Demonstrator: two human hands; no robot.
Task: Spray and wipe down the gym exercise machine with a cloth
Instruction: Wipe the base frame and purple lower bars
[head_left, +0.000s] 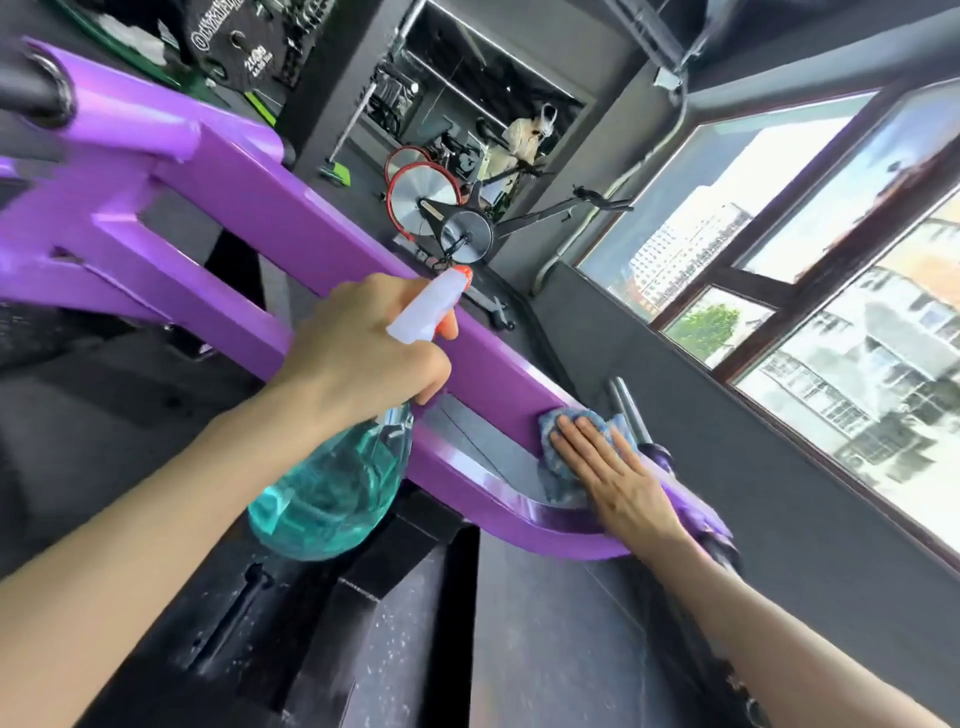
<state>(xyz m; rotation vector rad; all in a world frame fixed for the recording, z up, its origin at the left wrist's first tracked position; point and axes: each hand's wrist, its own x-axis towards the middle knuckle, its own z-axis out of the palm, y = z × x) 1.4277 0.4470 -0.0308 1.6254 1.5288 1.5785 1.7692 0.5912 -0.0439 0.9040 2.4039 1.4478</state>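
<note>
Daylight comes in through a run of windows (769, 218) on my right, their frames dark brown. Through the glass I make out pale apartment blocks (857, 384) and a green tree (709, 322). Below the sill the wall (701, 415) is painted flat dark grey. Further down the room I see a spin bike (441, 208) with a red-rimmed silver flywheel, and a second one just behind it. A black weight plate (244, 47) shows at the top left of my view. The floor (550, 654) is dark grey throughout.
</note>
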